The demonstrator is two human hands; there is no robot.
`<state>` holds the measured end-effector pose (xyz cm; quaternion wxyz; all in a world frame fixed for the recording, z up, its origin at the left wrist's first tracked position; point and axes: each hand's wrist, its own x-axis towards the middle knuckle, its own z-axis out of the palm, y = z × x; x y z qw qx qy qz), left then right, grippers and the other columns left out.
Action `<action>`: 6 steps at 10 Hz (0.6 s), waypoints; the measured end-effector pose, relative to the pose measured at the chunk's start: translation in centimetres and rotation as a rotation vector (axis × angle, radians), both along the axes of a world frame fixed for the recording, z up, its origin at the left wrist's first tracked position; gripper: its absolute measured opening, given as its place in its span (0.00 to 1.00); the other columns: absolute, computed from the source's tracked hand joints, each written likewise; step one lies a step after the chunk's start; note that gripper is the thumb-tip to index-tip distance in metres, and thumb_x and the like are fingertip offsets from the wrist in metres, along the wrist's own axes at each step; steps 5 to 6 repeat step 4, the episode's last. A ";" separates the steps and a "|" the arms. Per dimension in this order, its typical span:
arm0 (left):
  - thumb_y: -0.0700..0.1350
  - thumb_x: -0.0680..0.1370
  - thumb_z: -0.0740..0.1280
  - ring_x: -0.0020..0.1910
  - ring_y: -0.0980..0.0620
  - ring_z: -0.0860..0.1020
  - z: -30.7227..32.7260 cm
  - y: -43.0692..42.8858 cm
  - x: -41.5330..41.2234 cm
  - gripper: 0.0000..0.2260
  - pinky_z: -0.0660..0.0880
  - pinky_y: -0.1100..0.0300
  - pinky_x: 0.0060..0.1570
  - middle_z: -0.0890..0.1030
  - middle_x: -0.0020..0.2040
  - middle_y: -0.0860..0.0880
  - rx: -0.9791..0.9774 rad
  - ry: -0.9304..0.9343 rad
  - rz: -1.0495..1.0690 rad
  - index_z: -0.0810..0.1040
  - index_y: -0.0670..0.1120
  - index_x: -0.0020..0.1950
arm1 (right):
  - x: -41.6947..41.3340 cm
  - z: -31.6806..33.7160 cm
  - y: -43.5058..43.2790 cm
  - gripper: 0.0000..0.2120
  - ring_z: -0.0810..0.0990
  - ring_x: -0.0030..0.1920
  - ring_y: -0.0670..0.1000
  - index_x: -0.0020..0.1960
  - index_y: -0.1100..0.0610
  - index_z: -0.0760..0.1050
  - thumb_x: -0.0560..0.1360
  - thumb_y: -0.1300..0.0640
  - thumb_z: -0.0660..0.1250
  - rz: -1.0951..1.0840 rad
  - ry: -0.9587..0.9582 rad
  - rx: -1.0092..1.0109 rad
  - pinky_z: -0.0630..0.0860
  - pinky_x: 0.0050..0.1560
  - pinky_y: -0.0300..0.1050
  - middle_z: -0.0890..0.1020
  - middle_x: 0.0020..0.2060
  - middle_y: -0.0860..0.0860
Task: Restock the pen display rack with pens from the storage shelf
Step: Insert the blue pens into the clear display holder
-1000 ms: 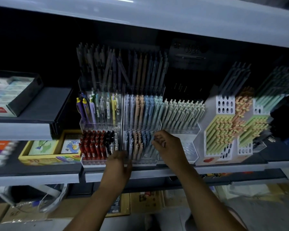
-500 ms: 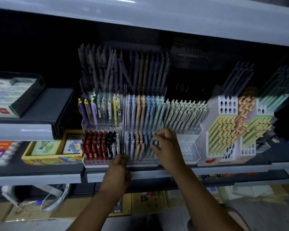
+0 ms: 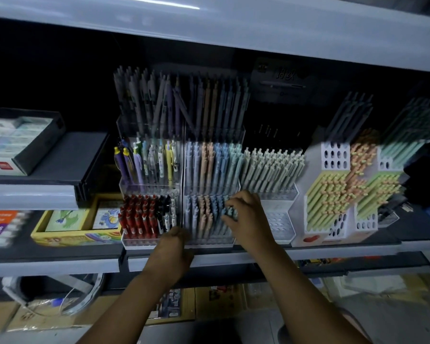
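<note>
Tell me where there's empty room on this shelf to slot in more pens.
Empty holes show in the front tier of the white rack, just right of the right hand. The pastel pens and red pens are packed.

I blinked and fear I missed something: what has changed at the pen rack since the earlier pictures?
Little. The right grip edged its fingers slightly left among the blue-green pens in the lowest tier of the rack and now seems to pinch their tops. The left grip stayed at the rack's front edge; pen rows unchanged.
</note>
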<state>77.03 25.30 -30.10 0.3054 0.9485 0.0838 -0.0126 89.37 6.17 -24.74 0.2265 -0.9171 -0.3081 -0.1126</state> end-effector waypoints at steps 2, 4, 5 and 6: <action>0.44 0.80 0.69 0.64 0.46 0.78 1.5 0.5 0.7 0.13 0.75 0.59 0.62 0.79 0.66 0.46 0.033 0.005 -0.024 0.79 0.46 0.65 | -1.3 0.0 -1.3 0.15 0.74 0.56 0.58 0.57 0.62 0.80 0.74 0.57 0.76 0.000 -0.005 0.064 0.76 0.55 0.49 0.76 0.53 0.55; 0.44 0.80 0.68 0.51 0.47 0.81 2.6 0.0 0.7 0.08 0.80 0.53 0.53 0.81 0.56 0.49 -0.032 -0.109 -0.018 0.80 0.47 0.58 | -3.4 0.7 -3.7 0.10 0.76 0.56 0.56 0.58 0.59 0.79 0.78 0.55 0.70 0.024 0.108 0.075 0.78 0.51 0.53 0.76 0.53 0.53; 0.44 0.80 0.68 0.51 0.47 0.81 2.6 0.0 0.7 0.08 0.80 0.53 0.53 0.81 0.56 0.49 -0.032 -0.109 -0.018 0.80 0.47 0.58 | -3.4 0.7 -3.7 0.10 0.76 0.56 0.56 0.58 0.59 0.79 0.78 0.55 0.70 0.024 0.108 0.075 0.78 0.51 0.53 0.76 0.53 0.53; 0.44 0.80 0.68 0.51 0.47 0.81 2.6 0.0 0.7 0.08 0.80 0.53 0.53 0.81 0.56 0.49 -0.032 -0.109 -0.018 0.80 0.47 0.58 | -3.4 0.7 -3.7 0.10 0.76 0.56 0.56 0.58 0.59 0.79 0.78 0.55 0.70 0.024 0.108 0.075 0.78 0.51 0.53 0.76 0.53 0.53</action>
